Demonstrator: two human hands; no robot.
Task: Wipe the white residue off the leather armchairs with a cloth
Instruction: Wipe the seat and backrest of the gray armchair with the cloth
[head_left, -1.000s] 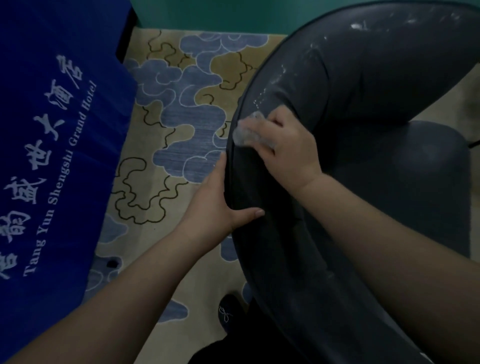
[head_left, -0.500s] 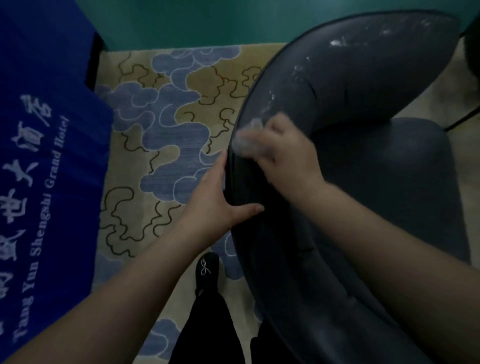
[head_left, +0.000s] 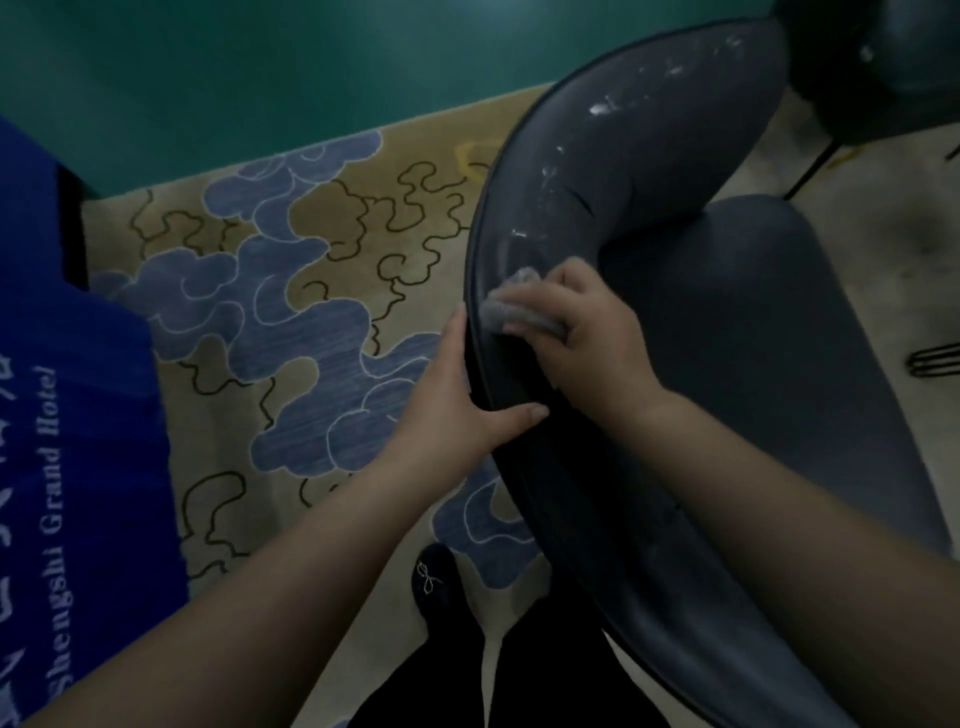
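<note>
Right hand (head_left: 587, 332) gripping cloth (head_left: 511, 310) against armchair (head_left: 649, 171) backrest

"Shengshi Grand Hotel" on blue cloth (head_left: 78, 415)

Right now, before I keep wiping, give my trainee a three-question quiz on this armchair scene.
1. True or false: the right hand presses the cloth on the armchair backrest.
2. What does the left hand grip? A) backrest edge B) cloth C) blue banner
3. Where is the white residue still visible?

Key: 1 true; 2 A; 3 farther along the backrest top, beyond the cloth.
</note>
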